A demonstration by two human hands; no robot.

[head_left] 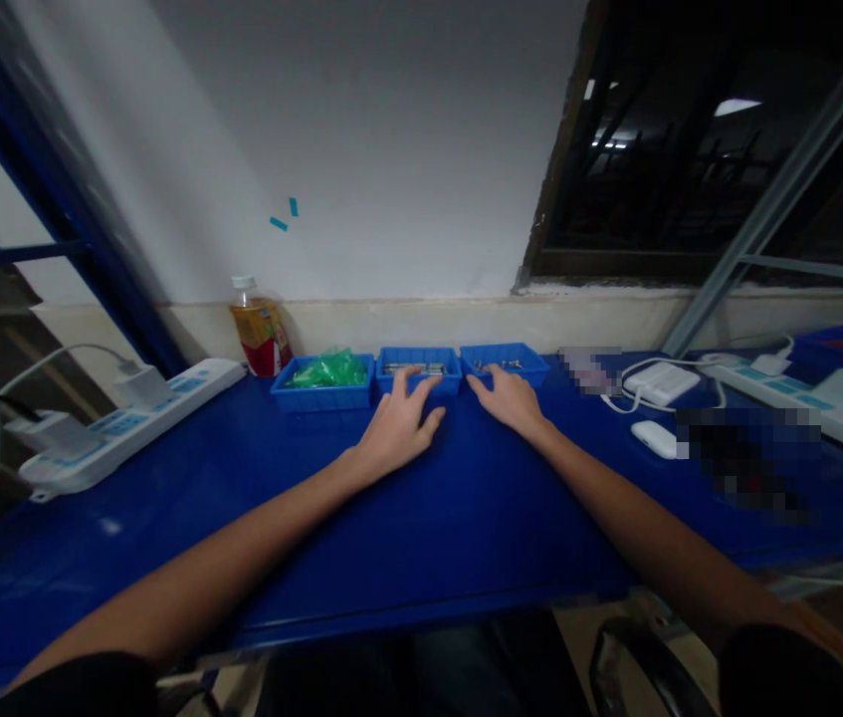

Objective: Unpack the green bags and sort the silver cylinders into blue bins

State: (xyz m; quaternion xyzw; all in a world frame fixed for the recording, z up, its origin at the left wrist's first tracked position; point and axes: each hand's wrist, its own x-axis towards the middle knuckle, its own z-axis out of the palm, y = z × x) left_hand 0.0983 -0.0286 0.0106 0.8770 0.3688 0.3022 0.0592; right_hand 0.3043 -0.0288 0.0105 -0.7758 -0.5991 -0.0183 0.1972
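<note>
My left hand [397, 430] is held at the front of the middle blue bin [416, 356], its fingers spread with nothing between them. Long metal rods or bolts [432, 369] lie in that bin. At the near edge of the right blue bin [536, 374] is my right hand [511, 400], fingers stretched out and apart, the tips by the rim. Small metal parts [509, 364] lie inside this bin; their exact kind is too small to tell. The left blue bin [323, 399] is filled with green plastic packets [327, 369], and neither hand touches it.
A drink bottle [261, 329] stands behind the left bin. White power strips [137, 428] with plugs and cables lie at both sides of the blue table [421, 558]. On the right are a white charger [661, 383] and a small white case [656, 439]. A wall rises behind.
</note>
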